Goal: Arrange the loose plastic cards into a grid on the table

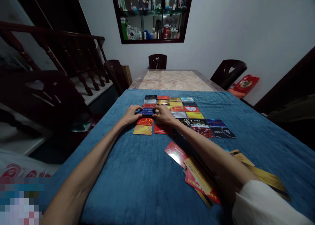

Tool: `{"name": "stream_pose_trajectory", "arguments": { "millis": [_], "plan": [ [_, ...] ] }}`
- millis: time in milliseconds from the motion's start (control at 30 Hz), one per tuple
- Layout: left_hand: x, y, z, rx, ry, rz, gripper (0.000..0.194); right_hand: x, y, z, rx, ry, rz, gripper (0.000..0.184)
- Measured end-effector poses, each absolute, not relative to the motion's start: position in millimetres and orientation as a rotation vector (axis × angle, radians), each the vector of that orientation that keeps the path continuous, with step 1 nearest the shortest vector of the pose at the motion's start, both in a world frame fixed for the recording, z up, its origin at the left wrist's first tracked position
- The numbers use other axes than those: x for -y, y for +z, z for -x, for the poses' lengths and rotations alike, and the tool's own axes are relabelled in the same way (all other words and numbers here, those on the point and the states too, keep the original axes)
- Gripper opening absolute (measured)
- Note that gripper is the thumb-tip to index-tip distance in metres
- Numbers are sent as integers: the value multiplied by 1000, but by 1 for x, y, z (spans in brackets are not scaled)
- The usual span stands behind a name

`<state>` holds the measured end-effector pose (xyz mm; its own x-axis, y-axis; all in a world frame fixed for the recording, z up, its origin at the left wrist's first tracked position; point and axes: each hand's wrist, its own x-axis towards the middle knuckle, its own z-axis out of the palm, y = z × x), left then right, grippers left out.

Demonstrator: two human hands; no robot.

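Both my hands are on a blue plastic card (147,111) in the left column of a card grid. My left hand (132,115) grips its left edge between thumb and fingers. On the right edge, my right hand (163,115) does the same. A red card (148,105) lies just beyond it, with a silver card (150,101) and a black card (151,97) farther up. Nearer to me are a red and yellow card (145,121) and a gold card (142,130). My right hand partly covers neighbouring cards.
More cards continue rightward, including a white card with a pink heart (191,109) and a black card (223,132). Loose cards, among them a red card (176,152) and a gold card (268,179), lie under and beside my right forearm. A blue cloth (118,172) covers the table's near part.
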<state>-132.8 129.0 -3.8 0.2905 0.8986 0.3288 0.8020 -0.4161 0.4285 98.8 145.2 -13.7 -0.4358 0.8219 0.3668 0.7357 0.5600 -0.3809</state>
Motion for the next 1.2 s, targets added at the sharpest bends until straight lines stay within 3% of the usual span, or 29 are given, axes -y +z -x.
{"name": "stream_pose_trajectory", "arguments": {
  "millis": [1200],
  "plan": [
    [-137,-24,135,-1644,755,-2438,35,-117,12,-91,2512,20,1495,29]
  ]
}}
